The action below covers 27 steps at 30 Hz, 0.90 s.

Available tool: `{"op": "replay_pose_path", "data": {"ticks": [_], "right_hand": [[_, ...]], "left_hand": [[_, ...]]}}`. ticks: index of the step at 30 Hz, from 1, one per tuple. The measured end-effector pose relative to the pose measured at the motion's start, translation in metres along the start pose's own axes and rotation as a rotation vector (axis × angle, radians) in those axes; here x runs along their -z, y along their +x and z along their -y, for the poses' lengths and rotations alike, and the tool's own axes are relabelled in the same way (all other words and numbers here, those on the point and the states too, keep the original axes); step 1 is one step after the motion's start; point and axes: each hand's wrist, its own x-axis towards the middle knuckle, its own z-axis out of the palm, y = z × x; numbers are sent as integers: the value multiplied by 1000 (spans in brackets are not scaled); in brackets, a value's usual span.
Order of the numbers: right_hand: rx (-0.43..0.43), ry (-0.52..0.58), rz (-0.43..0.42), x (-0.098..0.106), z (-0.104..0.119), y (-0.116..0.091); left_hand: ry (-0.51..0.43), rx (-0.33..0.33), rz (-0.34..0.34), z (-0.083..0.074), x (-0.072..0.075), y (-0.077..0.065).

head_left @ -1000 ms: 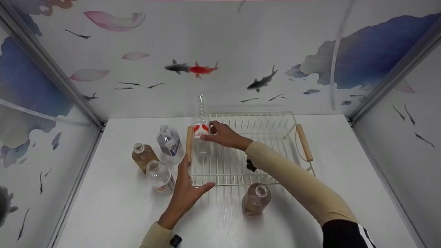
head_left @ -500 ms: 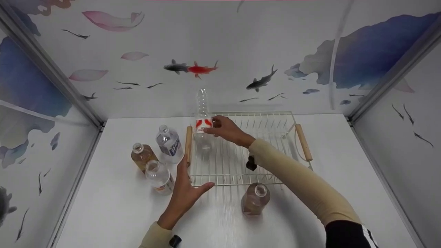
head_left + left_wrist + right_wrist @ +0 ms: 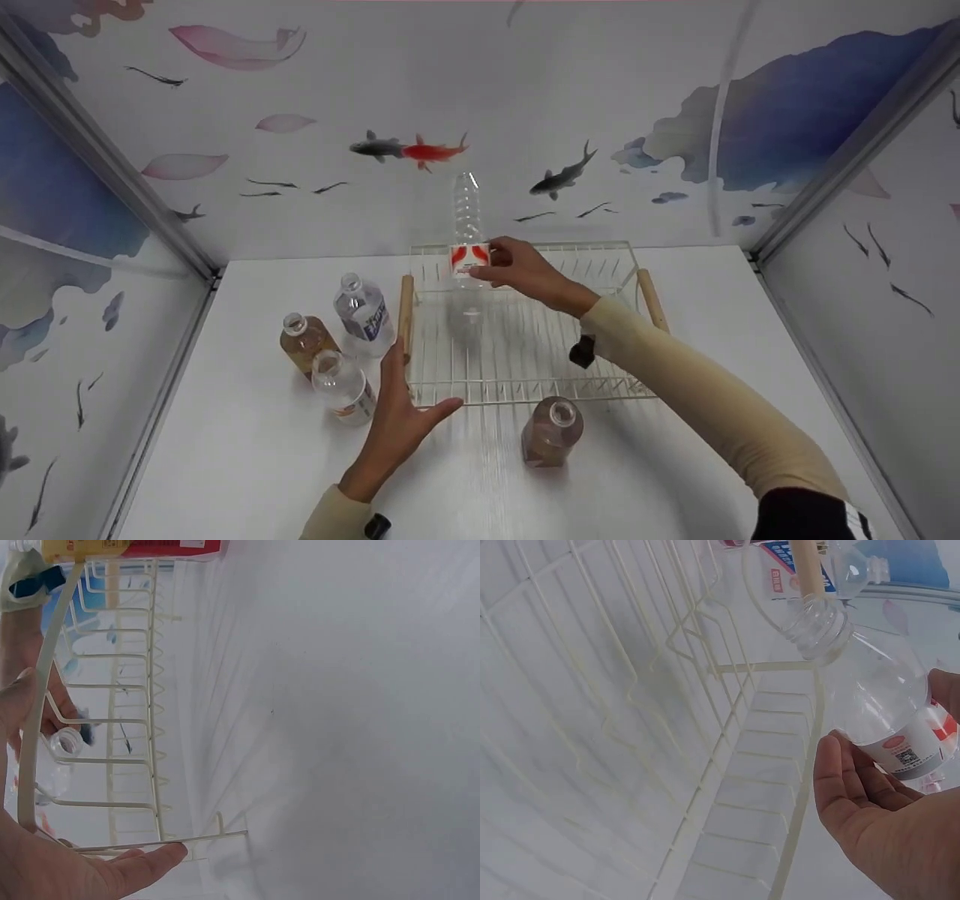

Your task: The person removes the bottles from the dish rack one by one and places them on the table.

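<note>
My right hand grips a clear plastic bottle with a red-and-white label, thumb and fingers on either side of the label. The bottle is tilted over the left part of a cream wire rack; in the right wrist view its uncapped neck points towards the rack. My left hand lies at the rack's front left corner, thumb spread away and fingers extended beside the left wooden handle. In the left wrist view one finger runs along the rack's end wire.
Left of the rack stand a blue-labelled bottle, an amber-tinted bottle and a clear one, all uncapped. A brownish bottle stands in front of the rack. Patterned walls enclose the white table.
My right hand has moved right and slightly up in the head view, carrying the bottle over from beside the left handle. The left hand stays at the rack's corner.
</note>
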Motion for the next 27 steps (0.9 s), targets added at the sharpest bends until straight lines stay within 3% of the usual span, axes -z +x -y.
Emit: {"op": "replay_pose_path", "data": {"ticks": [8,12,27], "right_hand": [[6,-5,-10,24,9,-30],[9,-13,-18,32,13,-43],[20,-93,-46,42,26,-89]], "left_hand": [[-32,-18,5,1,0,0],[-1,-4,9,1,0,0],[45,-43,-26,2,0,-1]]}}
